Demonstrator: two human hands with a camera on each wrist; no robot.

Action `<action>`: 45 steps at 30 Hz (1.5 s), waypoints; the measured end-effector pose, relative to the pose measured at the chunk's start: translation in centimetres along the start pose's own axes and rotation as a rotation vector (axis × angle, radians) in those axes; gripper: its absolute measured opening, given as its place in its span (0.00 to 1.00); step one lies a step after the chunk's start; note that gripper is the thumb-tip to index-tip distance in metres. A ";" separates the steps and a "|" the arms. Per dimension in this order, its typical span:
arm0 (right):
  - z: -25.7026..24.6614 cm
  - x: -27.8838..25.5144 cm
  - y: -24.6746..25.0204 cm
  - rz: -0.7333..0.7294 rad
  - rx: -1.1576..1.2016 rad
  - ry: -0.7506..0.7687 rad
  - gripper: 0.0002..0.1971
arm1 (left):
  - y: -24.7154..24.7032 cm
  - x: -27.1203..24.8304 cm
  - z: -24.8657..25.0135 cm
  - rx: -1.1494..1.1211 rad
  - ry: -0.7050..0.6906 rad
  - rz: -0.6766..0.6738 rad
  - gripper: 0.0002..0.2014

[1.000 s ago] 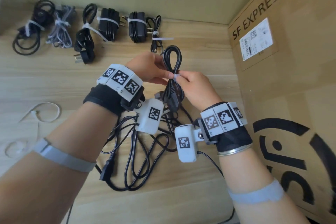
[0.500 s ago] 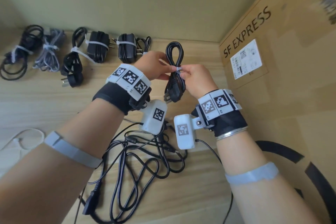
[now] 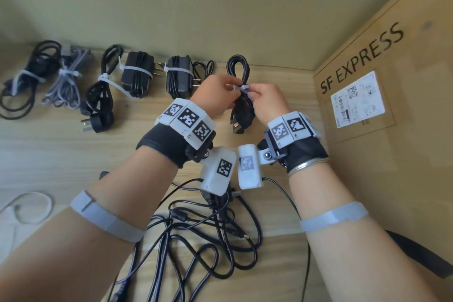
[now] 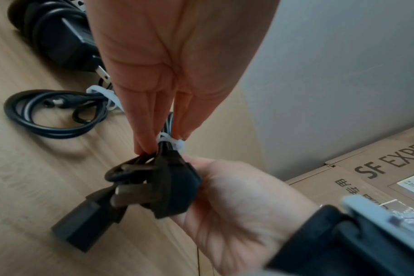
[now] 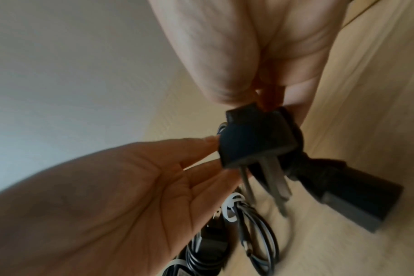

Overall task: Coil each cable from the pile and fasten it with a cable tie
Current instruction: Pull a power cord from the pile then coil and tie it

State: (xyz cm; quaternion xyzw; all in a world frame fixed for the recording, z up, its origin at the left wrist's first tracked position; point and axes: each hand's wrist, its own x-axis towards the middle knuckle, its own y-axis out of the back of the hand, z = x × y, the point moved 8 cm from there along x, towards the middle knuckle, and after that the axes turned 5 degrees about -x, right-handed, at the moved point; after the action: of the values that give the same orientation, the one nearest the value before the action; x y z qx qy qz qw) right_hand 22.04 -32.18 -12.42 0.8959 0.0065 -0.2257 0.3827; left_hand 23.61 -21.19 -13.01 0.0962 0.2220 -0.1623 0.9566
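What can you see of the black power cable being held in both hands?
The black power cable is folded into a long coil held up off the table, loop end away from the person, three-pin plug and block connector hanging nearest. A white cable tie cinches its middle. The left hand and right hand pinch it at the tie.

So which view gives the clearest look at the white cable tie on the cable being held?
The left wrist view: the cable tie sits sharp around the coiled cable, its head visible beside the left hand's fingertips. The head view shows it small between both hands. In the right wrist view it is hidden behind the plug and fingers.
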 end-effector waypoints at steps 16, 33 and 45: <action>0.0 2.4 -1.5 0.093 -0.087 0.038 0.13 | 0.5 -0.1 -1.1 0.152 -0.030 0.000 0.18; -1.9 -3.7 0.7 0.157 -0.136 0.051 0.16 | 2.1 -4.2 -0.4 0.146 -0.062 -0.020 0.13; -2.3 -9.7 -2.9 0.062 -0.171 0.026 0.14 | 3.7 -10.8 -1.7 0.133 -0.036 -0.067 0.11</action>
State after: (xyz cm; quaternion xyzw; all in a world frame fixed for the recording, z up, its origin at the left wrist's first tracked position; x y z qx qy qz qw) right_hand 13.67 -26.98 -9.02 0.8625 0.0032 -0.2007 0.4646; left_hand 15.07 -14.45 -9.15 0.1491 0.1967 -0.2106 0.9459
